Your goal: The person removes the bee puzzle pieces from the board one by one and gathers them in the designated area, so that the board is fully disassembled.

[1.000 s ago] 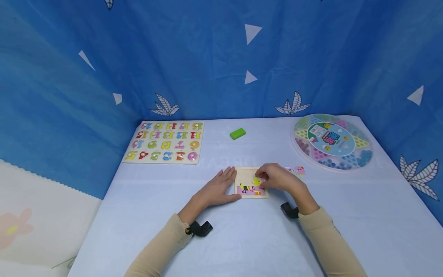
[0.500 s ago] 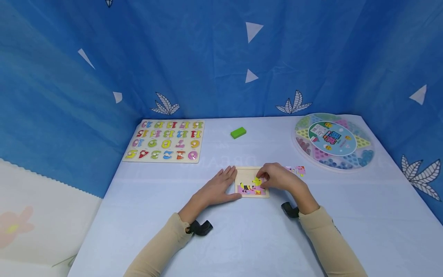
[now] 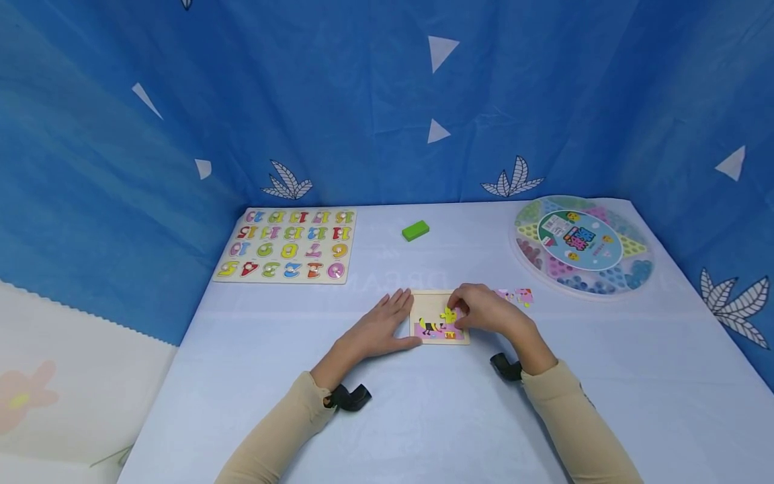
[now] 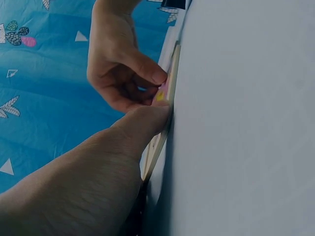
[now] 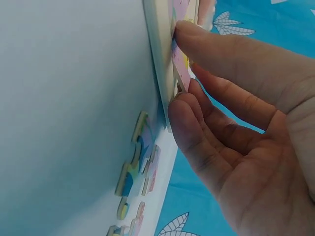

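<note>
A small wooden jigsaw tray (image 3: 428, 302) lies mid-table, its lower part filled with pink puzzle pieces printed with a bee. My left hand (image 3: 379, 328) rests along the tray's left edge, fingers straight, thumb at the lower left corner. Over the right side, my right hand (image 3: 484, 310) pinches a pink and yellow puzzle piece (image 3: 449, 316) between thumb and fingers. In the right wrist view that puzzle piece (image 5: 182, 66) stands tilted against the tray, one end raised. The fingers hide part of it. Several loose puzzle pieces (image 3: 523, 296) lie beyond my right hand.
A number puzzle board (image 3: 284, 245) lies at the back left. Behind the tray sits a green block (image 3: 415, 230). A round clear bead box (image 3: 580, 245) occupies the back right. Blue curtain (image 3: 363, 101) hangs behind the white-covered table (image 3: 435, 417).
Both hands keep nearly the same place. The yellow print on the pinched puzzle piece shows a slightly different outline, as if the piece has turned a little.
</note>
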`<state>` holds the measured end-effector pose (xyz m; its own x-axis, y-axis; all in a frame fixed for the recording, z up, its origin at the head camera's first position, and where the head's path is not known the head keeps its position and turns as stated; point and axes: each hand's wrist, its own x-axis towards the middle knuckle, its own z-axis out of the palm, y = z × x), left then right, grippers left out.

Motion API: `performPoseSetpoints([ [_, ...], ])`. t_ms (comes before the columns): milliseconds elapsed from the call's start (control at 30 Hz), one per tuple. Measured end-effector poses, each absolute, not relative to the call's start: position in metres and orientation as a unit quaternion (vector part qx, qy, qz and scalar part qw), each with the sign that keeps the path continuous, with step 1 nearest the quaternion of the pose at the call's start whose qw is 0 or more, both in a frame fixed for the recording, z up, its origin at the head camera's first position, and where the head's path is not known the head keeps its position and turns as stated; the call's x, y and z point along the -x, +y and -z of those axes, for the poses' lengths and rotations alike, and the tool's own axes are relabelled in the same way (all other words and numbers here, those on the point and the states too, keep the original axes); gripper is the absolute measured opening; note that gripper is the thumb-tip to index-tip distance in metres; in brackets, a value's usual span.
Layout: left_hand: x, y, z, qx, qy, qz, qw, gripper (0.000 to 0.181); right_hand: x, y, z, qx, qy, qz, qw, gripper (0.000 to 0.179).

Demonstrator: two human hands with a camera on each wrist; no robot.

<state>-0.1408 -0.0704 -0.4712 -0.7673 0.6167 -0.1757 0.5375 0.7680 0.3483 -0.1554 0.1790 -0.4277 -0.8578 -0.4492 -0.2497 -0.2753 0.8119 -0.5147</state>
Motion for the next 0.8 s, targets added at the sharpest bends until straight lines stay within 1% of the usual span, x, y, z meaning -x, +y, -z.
performPoseSetpoints([
  [167,0.1416,-0.0705,0.4718,-0.308,0.930,-0.138,0.145,0.092,0.1559,0.1778,0.4268,0.197,0.937,0.225,0.184,0.032],
  [533,0.1415,-0.0713,0.4713,-0.310,0.929,-0.140,0.147,0.091,0.1576,0.1778,0.4251,0.214,0.934,0.218,0.186,0.029],
  [800,0.1433,-0.0714,0.4739,-0.308,0.929,-0.141,0.150,0.092,0.1584,0.1792,0.4259,0.206,0.934,0.220,0.193,0.030],
])
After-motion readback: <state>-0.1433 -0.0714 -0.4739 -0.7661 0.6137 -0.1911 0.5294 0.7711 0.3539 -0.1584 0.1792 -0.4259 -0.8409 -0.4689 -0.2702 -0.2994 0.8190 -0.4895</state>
